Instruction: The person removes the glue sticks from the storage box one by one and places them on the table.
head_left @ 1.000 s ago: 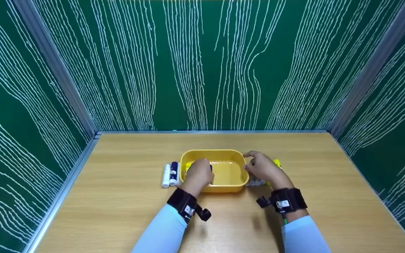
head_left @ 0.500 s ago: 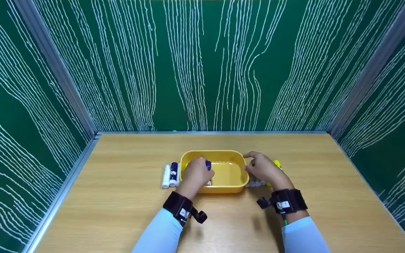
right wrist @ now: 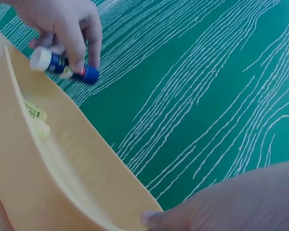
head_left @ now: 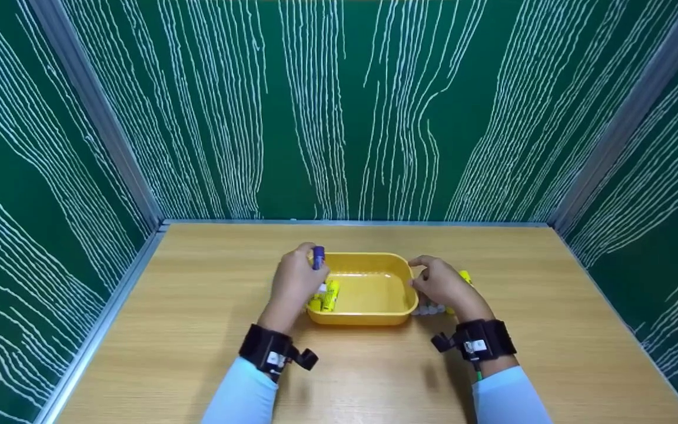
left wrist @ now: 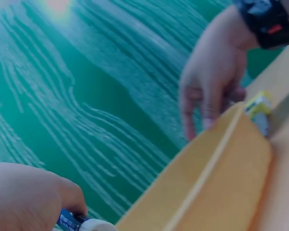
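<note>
My left hand (head_left: 295, 280) holds a dark blue-purple glue stick with a white end (head_left: 319, 258) above the left rim of a yellow plastic bin (head_left: 368, 319). In the right wrist view the same glue stick (right wrist: 62, 66) lies tilted between thumb and fingers, clear of the bin. Yellow glue sticks (head_left: 330, 296) lie inside the bin at its left end. At the opposite end my right hand (head_left: 445, 284) grips the rim, its thumb (right wrist: 156, 219) against the edge.
Partly hidden by the right hand, several glue sticks with whitish ends (head_left: 430, 308) and a yellow one (head_left: 465, 275) lie right of the bin. The wooden table (head_left: 374, 377) is bordered by green walls (head_left: 368, 106) with white wavy lines.
My left hand has lifted the purple glue stick from inside the bin and carried it left to the rim, uncovering the yellow glue sticks. The right hand has stayed at the rim.
</note>
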Action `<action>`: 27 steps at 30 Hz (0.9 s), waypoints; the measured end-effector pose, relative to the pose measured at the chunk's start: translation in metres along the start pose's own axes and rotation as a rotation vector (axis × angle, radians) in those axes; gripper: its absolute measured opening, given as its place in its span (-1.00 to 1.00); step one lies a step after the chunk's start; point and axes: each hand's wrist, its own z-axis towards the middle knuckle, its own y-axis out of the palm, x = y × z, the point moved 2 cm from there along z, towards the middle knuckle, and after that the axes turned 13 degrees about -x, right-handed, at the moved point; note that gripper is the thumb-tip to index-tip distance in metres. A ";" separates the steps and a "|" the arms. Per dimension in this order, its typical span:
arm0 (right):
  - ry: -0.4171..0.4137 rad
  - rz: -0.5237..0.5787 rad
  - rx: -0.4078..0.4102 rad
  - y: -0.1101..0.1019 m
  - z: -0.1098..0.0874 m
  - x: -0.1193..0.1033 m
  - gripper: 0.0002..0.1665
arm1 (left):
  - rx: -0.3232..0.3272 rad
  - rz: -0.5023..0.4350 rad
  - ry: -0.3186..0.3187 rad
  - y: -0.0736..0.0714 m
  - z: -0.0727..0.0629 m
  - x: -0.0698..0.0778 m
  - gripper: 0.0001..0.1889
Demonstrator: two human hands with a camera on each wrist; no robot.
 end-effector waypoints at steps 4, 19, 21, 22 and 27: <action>0.016 0.008 -0.006 -0.001 -0.001 0.000 -0.33 | 0.026 0.006 -0.020 -0.021 -0.003 -0.007 -0.35; 0.008 0.007 -0.006 0.001 -0.001 0.001 -0.33 | 0.026 0.049 -0.114 -0.057 0.000 -0.042 -0.32; -0.009 -0.008 0.001 0.001 -0.001 0.001 -0.33 | 0.009 0.070 -0.132 -0.060 0.001 -0.048 -0.33; -0.015 -0.012 0.006 0.001 -0.001 0.001 -0.34 | 0.000 0.083 -0.142 -0.061 0.001 -0.050 -0.34; -0.016 -0.017 0.013 0.001 -0.001 0.001 -0.34 | -0.057 0.130 -0.193 -0.062 0.002 -0.064 -0.37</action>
